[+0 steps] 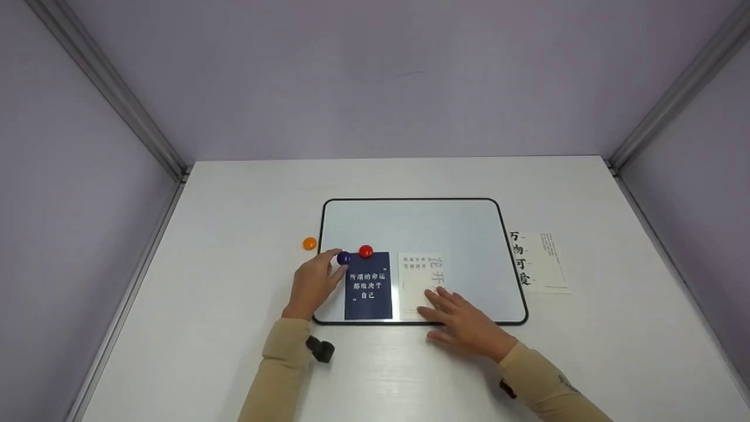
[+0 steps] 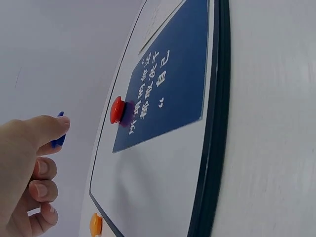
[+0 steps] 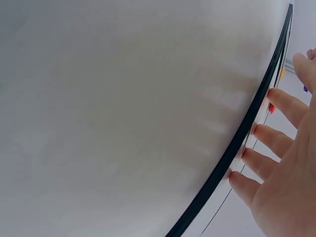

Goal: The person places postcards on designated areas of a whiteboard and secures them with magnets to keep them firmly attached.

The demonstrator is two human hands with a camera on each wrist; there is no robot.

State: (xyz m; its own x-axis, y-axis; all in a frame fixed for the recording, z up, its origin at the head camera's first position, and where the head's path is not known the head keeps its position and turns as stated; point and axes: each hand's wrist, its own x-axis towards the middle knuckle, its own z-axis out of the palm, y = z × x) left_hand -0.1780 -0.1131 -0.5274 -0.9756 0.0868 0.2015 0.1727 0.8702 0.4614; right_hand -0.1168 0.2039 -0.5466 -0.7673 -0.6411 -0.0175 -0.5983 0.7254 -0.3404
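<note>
Between the thumb and index finger of the left hand [image 1: 312,285] we see the blue magnet [image 1: 344,258] pinched, the two fingers closed on its sides and the others curled in toward the palm. The relation we judge to matter most is just past those fingertips: the far left corner of the navy card [image 1: 368,306] lies in line with them in the head view, the rest of the card reaching to their right and toward the person, its long axis running near to far. The left wrist view suggests to us that the magnet is off the surface; the exact gap we cannot tell. The left hand is the nearer one to that corner.

Just right of the pinching fingers, the red magnet [image 1: 365,251] sits on the card's far edge. Left of them and slightly farther off, the orange magnet [image 1: 309,243] lies just outside the whiteboard [image 1: 469,231].

The right hand [image 1: 467,325] has its fingers spread and pinches nothing; we see its fingertips over the near right part of the pale card [image 1: 412,287]. Well right of those fingers, the cream card [image 1: 542,271] lies by the board's right edge.
</note>
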